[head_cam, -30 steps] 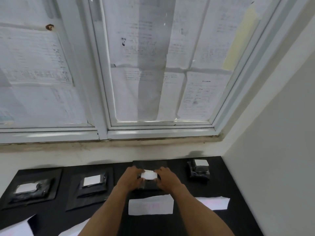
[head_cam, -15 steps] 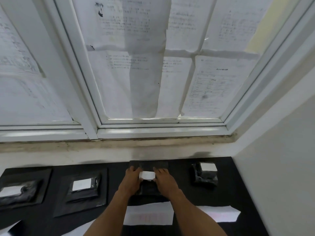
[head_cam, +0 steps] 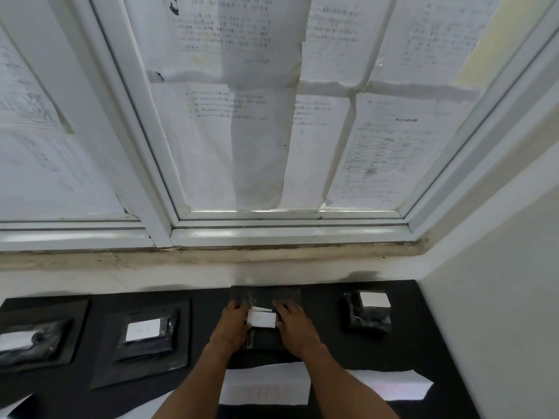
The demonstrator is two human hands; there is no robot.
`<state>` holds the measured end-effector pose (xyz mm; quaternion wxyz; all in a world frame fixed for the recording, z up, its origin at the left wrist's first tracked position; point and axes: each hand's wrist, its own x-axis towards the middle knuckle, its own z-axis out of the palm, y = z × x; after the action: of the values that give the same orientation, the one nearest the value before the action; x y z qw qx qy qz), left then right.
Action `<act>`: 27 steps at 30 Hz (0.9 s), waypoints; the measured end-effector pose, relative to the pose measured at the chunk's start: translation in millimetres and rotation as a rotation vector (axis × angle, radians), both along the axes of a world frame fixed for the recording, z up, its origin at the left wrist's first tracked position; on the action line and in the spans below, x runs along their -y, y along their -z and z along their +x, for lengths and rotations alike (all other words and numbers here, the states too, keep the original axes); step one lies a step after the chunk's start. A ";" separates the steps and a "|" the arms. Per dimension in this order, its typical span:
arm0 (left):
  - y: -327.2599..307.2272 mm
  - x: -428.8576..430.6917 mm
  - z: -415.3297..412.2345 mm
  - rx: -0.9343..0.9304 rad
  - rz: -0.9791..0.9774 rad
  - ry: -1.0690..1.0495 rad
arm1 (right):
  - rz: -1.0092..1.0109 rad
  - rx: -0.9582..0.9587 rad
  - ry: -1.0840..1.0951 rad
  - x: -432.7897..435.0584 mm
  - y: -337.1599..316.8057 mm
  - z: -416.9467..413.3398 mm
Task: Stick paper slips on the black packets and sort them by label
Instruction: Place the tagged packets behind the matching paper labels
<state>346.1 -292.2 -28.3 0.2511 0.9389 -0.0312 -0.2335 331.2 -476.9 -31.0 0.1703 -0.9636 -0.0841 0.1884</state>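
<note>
We are at the sticking step: our left hand (head_cam: 231,326) and right hand (head_cam: 295,326) each have a grip clamped on a side of the glossy black plastic packet (head_cam: 266,341) on the black counter (head_cam: 405,352), with the white rectangular paper slip (head_cam: 261,319) on top. Next we should press it flat, then read its label

4 black packets (head_cam: 145,343), 2 hands (head_cam: 231,326).

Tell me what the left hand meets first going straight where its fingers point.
For the left hand, probably the far rim of the flat black rectangular tray, which its fingertips seem to reach; behind it, the white wall.
</note>
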 end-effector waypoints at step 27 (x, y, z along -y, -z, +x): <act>-9.4 0.4 -13.6 -0.113 -0.190 -0.511 | 0.312 -0.158 0.556 2.9 -2.2 -6.2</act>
<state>332.5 -292.6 -18.9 0.3899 0.8741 0.1988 -0.2107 325.0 -479.8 -28.8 0.3667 -0.8944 0.1679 0.1936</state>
